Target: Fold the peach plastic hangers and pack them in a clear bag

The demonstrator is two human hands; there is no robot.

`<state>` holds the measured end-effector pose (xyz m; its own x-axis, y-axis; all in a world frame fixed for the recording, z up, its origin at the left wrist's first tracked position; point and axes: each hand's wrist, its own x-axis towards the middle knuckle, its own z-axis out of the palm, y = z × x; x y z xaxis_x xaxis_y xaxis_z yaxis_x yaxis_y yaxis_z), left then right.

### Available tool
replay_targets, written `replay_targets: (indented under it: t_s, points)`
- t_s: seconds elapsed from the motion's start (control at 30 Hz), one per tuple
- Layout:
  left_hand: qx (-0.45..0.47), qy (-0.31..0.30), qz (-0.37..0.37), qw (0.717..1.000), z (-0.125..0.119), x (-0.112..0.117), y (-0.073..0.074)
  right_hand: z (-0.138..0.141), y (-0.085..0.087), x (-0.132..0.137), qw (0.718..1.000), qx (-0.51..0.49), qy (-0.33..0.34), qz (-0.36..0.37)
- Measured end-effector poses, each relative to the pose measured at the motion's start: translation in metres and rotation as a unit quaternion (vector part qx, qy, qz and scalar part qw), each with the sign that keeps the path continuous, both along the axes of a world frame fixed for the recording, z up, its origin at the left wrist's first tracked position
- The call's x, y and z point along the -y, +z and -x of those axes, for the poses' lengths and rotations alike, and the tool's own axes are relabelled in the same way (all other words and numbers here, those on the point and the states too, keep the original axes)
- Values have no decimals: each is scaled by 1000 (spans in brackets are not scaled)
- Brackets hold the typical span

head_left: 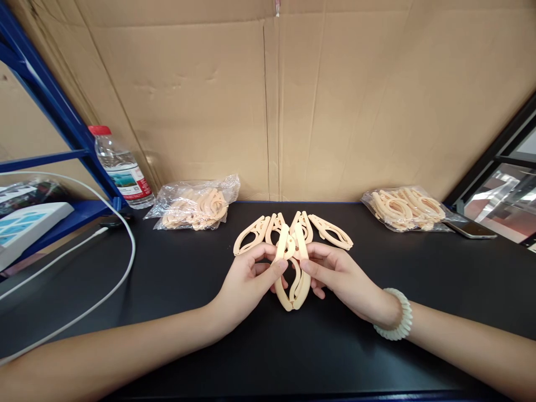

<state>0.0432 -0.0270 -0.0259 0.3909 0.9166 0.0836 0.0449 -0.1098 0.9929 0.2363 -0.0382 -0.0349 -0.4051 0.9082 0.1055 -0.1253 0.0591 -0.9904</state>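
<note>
A folded cream plastic hanger point(293, 273) stands upright over the middle of the black table point(176, 290), gripped from both sides. My left hand point(247, 282) pinches its left arm with thumb and fingers. My right hand point(335, 273), with a pale coil band at the wrist, clasps its right arm. Just behind the hands, several more cream folded hangers point(293, 230) lie fanned out on the table.
Two clear bags of the same hangers lie by the cardboard wall, one at back left point(195, 206), one at back right point(404, 207). A phone point(471, 229) lies beside the right bag. A water bottle point(121, 167), a white cable point(104, 279) and blue shelving point(54, 106) are at left.
</note>
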Motion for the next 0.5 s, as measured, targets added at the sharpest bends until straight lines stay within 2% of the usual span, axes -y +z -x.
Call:
replay_targets:
  t_s: [0.23, 0.5]
  points:
    - [7, 15, 26, 1000, 1, 1, 0, -1, -1, 1, 999, -31, -18, 15]
    - [6, 28, 36, 999, 0, 1, 2, 1, -1, 0, 999, -26, -22, -8]
